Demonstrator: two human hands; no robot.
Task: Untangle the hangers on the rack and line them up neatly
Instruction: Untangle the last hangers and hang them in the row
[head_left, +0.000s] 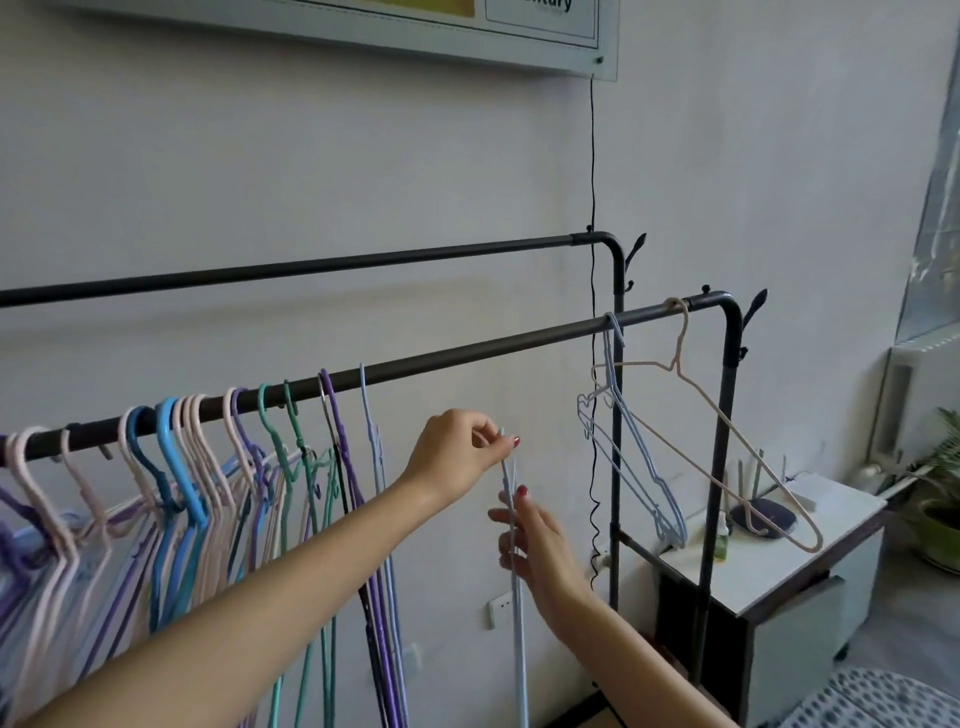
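Note:
A black rack's front rail (467, 354) carries a crowded bunch of pink, blue, purple and green hangers (208, 478) at its left. Two hangers hang apart at the right end: a light blue one (631, 441) and a pink one (727, 431). Below the rail, off it, a thin light blue hanger (517, 597) is seen edge-on between my hands. My left hand (457, 452) pinches its top near the hook. My right hand (535, 540) grips its wires lower down.
A second black rail (311, 267) runs behind and higher, bare. A black cord (593, 208) hangs down the wall. A white cabinet (779, 571) with a small bottle and a dark device stands at the right, with potted plants (940, 499) beyond.

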